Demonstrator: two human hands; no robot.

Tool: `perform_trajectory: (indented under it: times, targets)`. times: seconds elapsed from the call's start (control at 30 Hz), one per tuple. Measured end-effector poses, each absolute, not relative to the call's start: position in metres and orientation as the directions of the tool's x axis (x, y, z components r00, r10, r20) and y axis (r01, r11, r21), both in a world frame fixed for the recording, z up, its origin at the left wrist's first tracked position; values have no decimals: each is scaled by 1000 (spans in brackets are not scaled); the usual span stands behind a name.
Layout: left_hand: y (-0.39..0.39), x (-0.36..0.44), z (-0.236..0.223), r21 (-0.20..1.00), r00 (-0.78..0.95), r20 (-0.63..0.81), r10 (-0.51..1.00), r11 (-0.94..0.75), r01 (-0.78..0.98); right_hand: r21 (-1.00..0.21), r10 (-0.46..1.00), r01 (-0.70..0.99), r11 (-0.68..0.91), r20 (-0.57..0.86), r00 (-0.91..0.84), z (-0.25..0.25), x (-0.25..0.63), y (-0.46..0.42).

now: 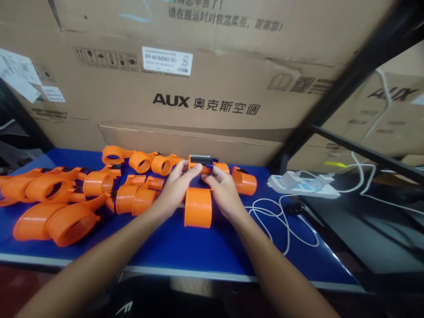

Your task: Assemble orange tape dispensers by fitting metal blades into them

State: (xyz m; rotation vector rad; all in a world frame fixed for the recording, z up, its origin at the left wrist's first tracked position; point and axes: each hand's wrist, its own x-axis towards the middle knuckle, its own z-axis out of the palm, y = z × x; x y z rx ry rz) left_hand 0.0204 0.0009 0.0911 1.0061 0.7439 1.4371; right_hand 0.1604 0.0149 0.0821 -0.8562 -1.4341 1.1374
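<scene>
Both my hands hold one orange plastic tape dispenser (198,206) above the blue table (185,247). My left hand (175,187) grips its left side, thumb and fingers reaching the black serrated cutter (202,159) at the top. My right hand (222,189) pinches the right side just under that cutter. The dispenser's round orange ring hangs below my hands, facing me.
Several more orange dispensers (59,196) lie across the table's left and back. A white power strip (300,183) and looped white cable (281,218) sit to the right. Large cardboard boxes (198,88) stand behind; a black metal frame (351,73) crosses at right.
</scene>
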Motion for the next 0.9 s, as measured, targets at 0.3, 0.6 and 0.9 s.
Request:
perform_trajectory:
  times: [0.3, 0.6, 0.9]
  targets:
    - [7, 20, 70, 877, -141, 254, 957, -289, -383, -949, 954, 106, 299, 296, -43, 71, 166, 12]
    - [0, 14, 70, 903, -147, 164, 975, -209, -375, -895, 951, 320, 309, 299, -80, 66, 158, -2]
    - [7, 7, 63, 904, -114, 120, 986, -156, -398, -915, 967, 314, 254, 250, -52, 72, 154, -2]
